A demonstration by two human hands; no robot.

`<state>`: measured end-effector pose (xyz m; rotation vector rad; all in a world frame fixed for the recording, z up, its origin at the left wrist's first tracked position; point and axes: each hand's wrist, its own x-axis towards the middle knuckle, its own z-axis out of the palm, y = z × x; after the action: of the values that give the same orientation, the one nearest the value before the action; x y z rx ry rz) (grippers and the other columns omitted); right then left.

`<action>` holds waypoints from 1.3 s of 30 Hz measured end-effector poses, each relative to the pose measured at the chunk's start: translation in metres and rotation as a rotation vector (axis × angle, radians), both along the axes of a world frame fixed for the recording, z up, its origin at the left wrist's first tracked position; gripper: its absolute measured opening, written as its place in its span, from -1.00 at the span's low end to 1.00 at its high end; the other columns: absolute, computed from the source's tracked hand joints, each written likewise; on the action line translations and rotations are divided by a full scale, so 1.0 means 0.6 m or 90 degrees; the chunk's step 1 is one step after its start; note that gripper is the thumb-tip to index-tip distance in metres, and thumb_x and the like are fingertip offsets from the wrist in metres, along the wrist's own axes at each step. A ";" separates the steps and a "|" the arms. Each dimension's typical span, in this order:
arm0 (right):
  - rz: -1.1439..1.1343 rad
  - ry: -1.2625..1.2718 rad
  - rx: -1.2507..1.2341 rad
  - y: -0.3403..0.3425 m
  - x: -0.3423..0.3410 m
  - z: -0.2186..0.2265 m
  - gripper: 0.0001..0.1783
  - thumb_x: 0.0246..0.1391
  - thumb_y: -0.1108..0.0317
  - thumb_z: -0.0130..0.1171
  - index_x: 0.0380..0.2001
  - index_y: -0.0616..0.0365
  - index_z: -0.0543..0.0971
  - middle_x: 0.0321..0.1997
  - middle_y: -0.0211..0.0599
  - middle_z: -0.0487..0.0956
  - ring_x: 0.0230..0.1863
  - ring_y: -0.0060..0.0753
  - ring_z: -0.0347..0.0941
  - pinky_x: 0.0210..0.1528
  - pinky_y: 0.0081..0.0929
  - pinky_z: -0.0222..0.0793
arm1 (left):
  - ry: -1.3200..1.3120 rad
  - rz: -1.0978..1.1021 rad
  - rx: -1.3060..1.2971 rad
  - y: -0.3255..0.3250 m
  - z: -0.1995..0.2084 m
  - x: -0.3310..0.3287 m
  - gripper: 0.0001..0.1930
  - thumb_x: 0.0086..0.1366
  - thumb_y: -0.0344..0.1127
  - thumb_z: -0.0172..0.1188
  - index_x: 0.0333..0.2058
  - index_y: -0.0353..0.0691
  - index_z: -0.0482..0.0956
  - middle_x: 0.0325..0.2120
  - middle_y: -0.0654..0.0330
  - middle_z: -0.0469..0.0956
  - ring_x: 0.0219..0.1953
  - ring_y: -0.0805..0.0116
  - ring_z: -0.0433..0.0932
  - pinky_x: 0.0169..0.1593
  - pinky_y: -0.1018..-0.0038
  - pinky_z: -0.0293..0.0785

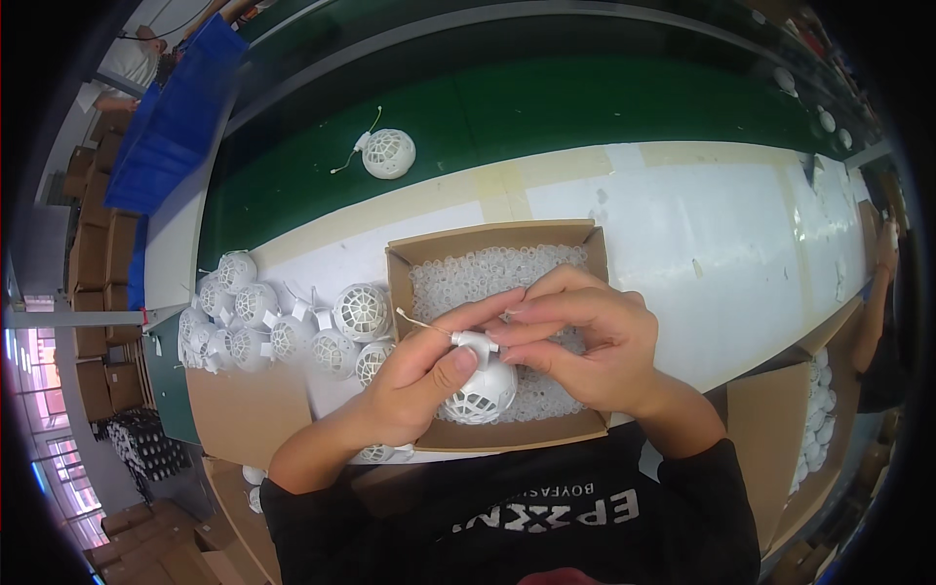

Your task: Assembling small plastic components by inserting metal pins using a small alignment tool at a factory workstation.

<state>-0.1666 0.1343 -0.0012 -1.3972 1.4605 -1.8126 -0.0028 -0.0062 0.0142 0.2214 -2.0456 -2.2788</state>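
Observation:
Above an open cardboard box (497, 237) filled with small clear plastic rings (468, 276), I hold a white lattice ball (485, 395) with a white neck and a thin wire (421, 321). My left hand (414, 375) is closed round the neck, its thumb pressed on the side. Coming from the right, my right hand (595, 336) pinches at the end of the neck. What lies between its fingertips is too small to make out. The ball hangs below the neck, partly covered by the left hand.
Many similar lattice balls (255, 304) are heaped left of the box on the white table (702, 224). Another ball (388, 154) lies on the green conveyor belt (546, 112) beyond. Blue bins (175, 117) stand far left. At right, another person's arm (877, 302) shows near a carton of white balls (817, 409).

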 end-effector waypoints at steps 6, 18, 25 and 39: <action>-0.034 0.013 0.010 -0.001 0.001 0.001 -0.67 -0.14 0.62 0.46 -0.21 0.27 0.72 -0.29 -0.20 0.69 -0.30 -0.40 0.64 -0.27 -0.58 0.57 | -0.017 -0.018 -0.013 -0.005 0.002 0.003 -0.41 0.57 -0.10 -0.13 0.42 -0.29 0.11 0.08 0.07 0.47 0.12 0.30 0.44 0.23 0.41 0.31; -0.013 0.270 -0.189 -0.003 0.006 -0.001 -0.65 -0.18 0.75 0.39 -0.23 0.36 0.63 -0.34 -0.10 0.69 -0.29 -0.21 0.64 -0.29 -0.50 0.64 | -0.200 -0.076 0.351 -0.009 0.024 0.011 -0.44 0.59 -0.12 -0.19 0.39 -0.37 0.13 -0.01 0.08 0.54 0.09 0.26 0.49 0.23 0.40 0.34; -0.026 0.374 -0.056 0.003 0.016 0.034 -0.61 -0.16 0.73 0.37 -0.16 0.37 0.63 -0.30 -0.07 0.70 -0.29 -0.20 0.64 -0.33 -0.47 0.60 | -0.132 -0.003 -0.010 0.016 0.017 0.015 -0.46 0.58 -0.18 -0.17 0.38 -0.40 0.15 -0.05 0.02 0.56 0.04 0.22 0.55 0.21 0.39 0.38; 0.182 0.472 0.204 0.009 0.012 -0.025 -0.58 -0.10 0.57 0.29 -0.07 0.23 0.60 -0.31 -0.25 0.62 -0.23 -0.21 0.51 -0.14 -0.32 0.47 | -0.644 0.287 -0.476 0.007 0.156 0.406 -0.28 0.26 -0.30 0.29 0.37 -0.24 0.25 -0.14 0.01 0.63 -0.05 0.05 0.60 0.08 0.28 0.46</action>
<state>-0.1593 0.1394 -0.0164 -2.0770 1.6630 -0.8565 0.2406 -0.0018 0.1079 1.7889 -2.6326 -1.0446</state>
